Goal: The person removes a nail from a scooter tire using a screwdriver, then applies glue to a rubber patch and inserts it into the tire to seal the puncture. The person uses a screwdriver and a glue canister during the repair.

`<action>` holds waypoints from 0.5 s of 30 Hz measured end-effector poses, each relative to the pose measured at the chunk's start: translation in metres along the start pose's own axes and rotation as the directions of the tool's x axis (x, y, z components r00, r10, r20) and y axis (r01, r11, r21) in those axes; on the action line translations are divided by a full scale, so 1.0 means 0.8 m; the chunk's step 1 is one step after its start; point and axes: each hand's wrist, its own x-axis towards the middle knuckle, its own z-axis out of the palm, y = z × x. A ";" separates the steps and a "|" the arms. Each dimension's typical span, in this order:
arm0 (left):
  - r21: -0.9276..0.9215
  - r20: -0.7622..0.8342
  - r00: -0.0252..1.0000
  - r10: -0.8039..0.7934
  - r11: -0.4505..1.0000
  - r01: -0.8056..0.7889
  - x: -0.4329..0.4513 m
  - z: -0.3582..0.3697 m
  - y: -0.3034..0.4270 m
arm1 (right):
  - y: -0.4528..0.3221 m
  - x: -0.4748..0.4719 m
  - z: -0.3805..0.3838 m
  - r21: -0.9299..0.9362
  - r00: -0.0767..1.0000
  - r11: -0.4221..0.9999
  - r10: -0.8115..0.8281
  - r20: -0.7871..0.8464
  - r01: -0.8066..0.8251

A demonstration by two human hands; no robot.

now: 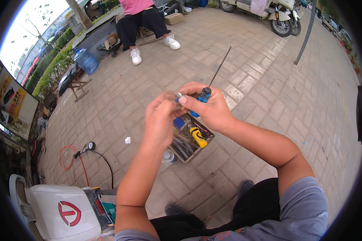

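Note:
My right hand (pixel 212 107) grips the blue handle of a tool with a long thin metal shaft (pixel 219 67). The shaft points up and away to the right. Between its thumb and forefinger and the fingertips of my left hand (pixel 160 113) is a small blue-and-white piece (pixel 178 97), mostly hidden by the fingers. Below both hands an open toolbox (pixel 178 155) stands on the paving. In it lie a yellow item with black parts (pixel 198 137), a blue block or box (pixel 179 123) and dark tools. A small round container (pixel 169 156) stands beside the box.
A pressure gauge (pixel 91 146) with red and black hoses lies to the left, near a white scooter (pixel 57 208). A white scrap (pixel 127 140) is on the paving (pixel 114 99). Ahead sit a person (pixel 141 24), a folding stool (pixel 75 86) and a blue water bottle (pixel 87 61).

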 end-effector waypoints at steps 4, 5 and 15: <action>0.009 -0.025 0.997 -0.071 0.997 0.071 0.002 0.001 -0.009 | -0.009 0.002 -0.003 0.088 0.995 0.994 0.072 -0.062 -0.066; 0.007 -0.038 0.996 -0.084 0.996 0.084 0.004 0.001 -0.011 | -0.012 0.003 -0.004 0.091 0.990 0.991 0.111 -0.090 -0.103; -0.020 -0.022 0.961 -0.275 0.961 0.274 -0.005 0.001 -0.044 | -0.020 -0.009 -0.008 -0.029 0.993 0.999 0.030 -0.112 -0.033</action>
